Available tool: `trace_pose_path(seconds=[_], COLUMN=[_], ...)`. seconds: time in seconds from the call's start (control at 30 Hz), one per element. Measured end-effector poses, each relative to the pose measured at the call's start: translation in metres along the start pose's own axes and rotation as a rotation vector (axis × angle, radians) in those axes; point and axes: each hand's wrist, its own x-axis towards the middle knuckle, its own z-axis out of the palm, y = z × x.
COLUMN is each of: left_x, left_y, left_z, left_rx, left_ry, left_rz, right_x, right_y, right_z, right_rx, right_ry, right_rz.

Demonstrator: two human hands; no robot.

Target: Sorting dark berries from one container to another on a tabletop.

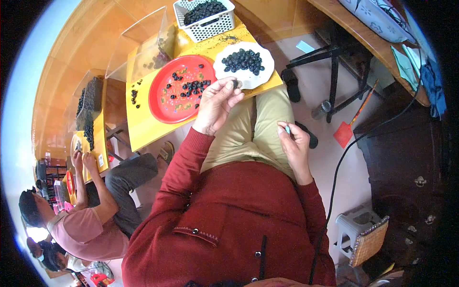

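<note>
My left hand (219, 101) is raised at the yellow table's near edge, in front of the white plate. Its thumb and fingers pinch a small black bead-like piece (235, 83). Over my right thigh, my right hand (295, 146) is closed with thumb and finger pressed together on a small pale-blue thing (287, 129), too little of which shows to name. Many black round pieces (243, 61) lie heaped on the scalloped white plate (260, 81). A red round tray (162, 106) to the left holds more of them, scattered over its patterned bottom.
A white perforated basket (206, 32) of dark pieces stands at the table's back, beside a clear plastic box (138, 48). Loose black pieces (134, 98) lie on the yellow table (143, 136). A black cable (337, 167) hangs at right. Other people (86, 229) sit at left.
</note>
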Motion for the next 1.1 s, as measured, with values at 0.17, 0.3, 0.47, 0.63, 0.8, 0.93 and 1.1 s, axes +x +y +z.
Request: trace_pose_path(seconds=[0.17, 0.3, 0.47, 0.63, 0.8, 0.93, 1.1], left_x=[-0.009, -0.016, -0.023, -0.039, -0.050, -0.052, -0.049], left_y=[0.000, 0.001, 0.000, 0.000, 0.005, 0.007, 0.008], left_z=[-0.001, 0.004, -0.001, 0.001, 0.008, 0.008, -0.005], left_rx=[-0.125, -0.172, -0.148, -0.101, -0.103, -0.072, -0.138], left_ry=[-0.039, -0.035, -0.107, -0.082, -0.114, -0.140, -0.233], left_rz=[-0.008, -0.029, -0.007, -0.026, -0.092, -0.068, -0.074], right_x=[0.000, 0.003, 0.010, 0.022, 0.031, 0.031, 0.029], right_y=[-0.010, -0.022, -0.055, -0.083, -0.077, -0.080, -0.088], right_z=[0.005, 0.012, 0.030, 0.062, 0.084, 0.087, 0.085], right_rx=[-0.035, -0.050, -0.058, -0.112, -0.017, -0.078, 0.198], right_ry=[-0.011, -0.025, -0.067, -0.153, -0.241, -0.266, -0.366], right_rz=[-0.006, -0.022, -0.040, -0.257, -0.326, -0.293, 0.034])
